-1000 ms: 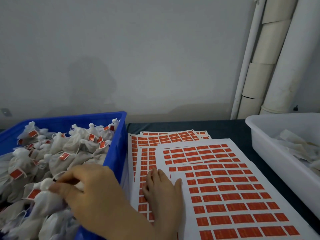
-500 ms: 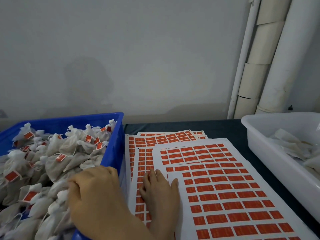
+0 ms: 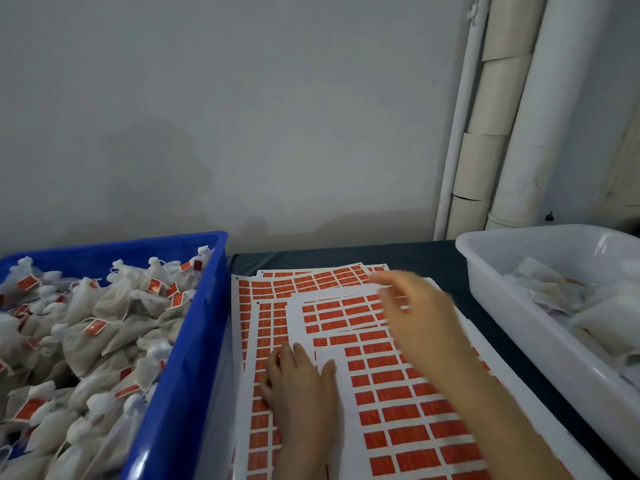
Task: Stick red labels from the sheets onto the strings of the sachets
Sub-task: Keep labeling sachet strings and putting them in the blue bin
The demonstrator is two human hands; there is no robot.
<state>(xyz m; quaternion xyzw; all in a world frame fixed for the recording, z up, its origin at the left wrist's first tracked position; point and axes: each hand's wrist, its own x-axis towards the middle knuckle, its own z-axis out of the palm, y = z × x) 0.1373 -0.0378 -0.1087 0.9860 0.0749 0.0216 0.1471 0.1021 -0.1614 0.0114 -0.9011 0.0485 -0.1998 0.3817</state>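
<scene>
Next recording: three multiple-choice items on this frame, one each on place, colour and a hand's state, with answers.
1. Where do the tagged white cloth sachets lie? A in the blue plastic bin B on the floor C in a drawer
2. What colour are the labels on the white paper sheets? A green B red C black
3. How is the left hand? A gripping a sachet B fisted C flat on the sheets
A: they fill the bin. B: red rectangles cover each sheet. C: straight fingers rest on paper.
</scene>
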